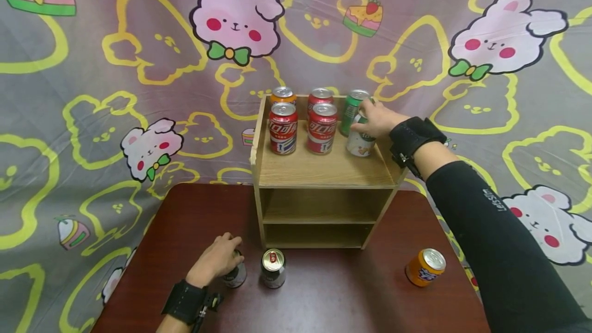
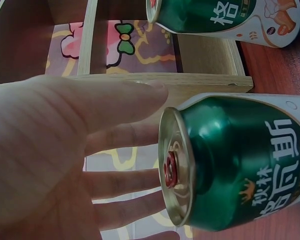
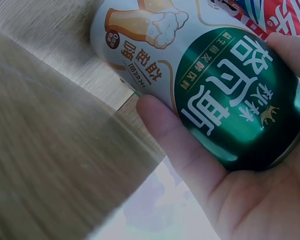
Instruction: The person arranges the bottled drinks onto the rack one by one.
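My right hand (image 1: 379, 119) grips a green-and-white kvass can (image 1: 361, 145) at the right of the shelf's top board. Thumb and fingers lie along the can's sides in the right wrist view, its printed side (image 3: 225, 85) facing the camera. Down on the table, my left hand (image 1: 217, 258) is at the top of another kvass can (image 2: 240, 165). Its thumb stretches past the rim and the other fingers reach behind the lid, fairly straight. A third kvass can (image 1: 273, 269) stands upright close by, left of the table's middle.
A wooden shelf unit (image 1: 324, 186) stands at the back of the table (image 1: 324, 297). On its top board are red cola cans (image 1: 283, 130), a green can (image 1: 353, 112) and an orange can (image 1: 283, 95) behind. Another orange can (image 1: 425, 267) stands at the table's right. A patterned cloth hangs behind.
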Available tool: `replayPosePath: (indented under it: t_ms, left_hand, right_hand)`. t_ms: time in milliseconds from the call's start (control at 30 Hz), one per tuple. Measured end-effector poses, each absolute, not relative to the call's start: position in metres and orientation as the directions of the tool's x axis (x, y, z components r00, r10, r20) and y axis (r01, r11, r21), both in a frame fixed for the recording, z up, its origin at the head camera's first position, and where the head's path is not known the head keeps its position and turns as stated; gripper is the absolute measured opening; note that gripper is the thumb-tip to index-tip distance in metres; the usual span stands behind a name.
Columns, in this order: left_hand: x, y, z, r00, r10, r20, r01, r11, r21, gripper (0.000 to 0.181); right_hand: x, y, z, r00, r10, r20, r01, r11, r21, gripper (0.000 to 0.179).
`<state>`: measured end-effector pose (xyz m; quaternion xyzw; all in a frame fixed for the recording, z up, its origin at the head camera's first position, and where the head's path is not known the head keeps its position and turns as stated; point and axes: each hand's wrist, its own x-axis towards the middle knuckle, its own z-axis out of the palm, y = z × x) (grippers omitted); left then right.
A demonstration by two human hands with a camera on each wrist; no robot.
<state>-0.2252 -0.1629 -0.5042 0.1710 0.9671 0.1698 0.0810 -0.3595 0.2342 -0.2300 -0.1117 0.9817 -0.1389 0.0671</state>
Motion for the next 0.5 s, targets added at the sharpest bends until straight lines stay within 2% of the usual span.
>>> replayPosePath:
  t_ms: [500]
  left_hand:
    - [-0.2239, -0.1666, -0.5038, -0.93, 0.356, -0.094, 0.299, 0.879, 0.37, 0.042]
  right_hand:
    - [-0.3589, 0.2339, -0.2291, -0.966, -0.244, -0.082, -0.214, 0.938, -0.271, 0.054]
